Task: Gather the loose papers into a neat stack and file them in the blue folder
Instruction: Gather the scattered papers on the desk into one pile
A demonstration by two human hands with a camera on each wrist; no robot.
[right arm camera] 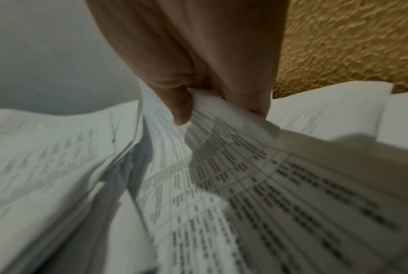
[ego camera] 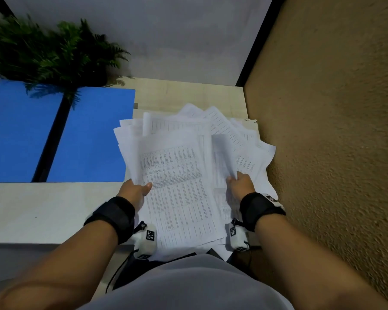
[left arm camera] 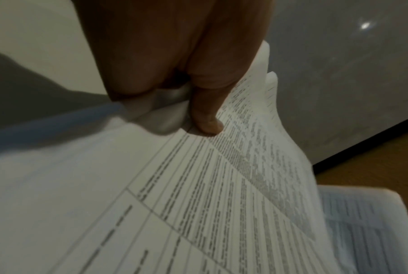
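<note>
My left hand (ego camera: 136,190) and right hand (ego camera: 240,184) each pinched the untidy pile of white printed papers (ego camera: 182,173) at frame centre; the open blue plastic folder (ego camera: 92,135) lay left of it on the pale desk (ego camera: 38,209).

Back: plain grey-white wall (ego camera: 177,34) | Right: rough ochre textured wall (ego camera: 336,130), black corner strip (ego camera: 255,41) between the two | Surface: pale wood-grain desk (ego camera: 188,95) | Far left: green fern (ego camera: 54,50) | Light: dim, even
</note>
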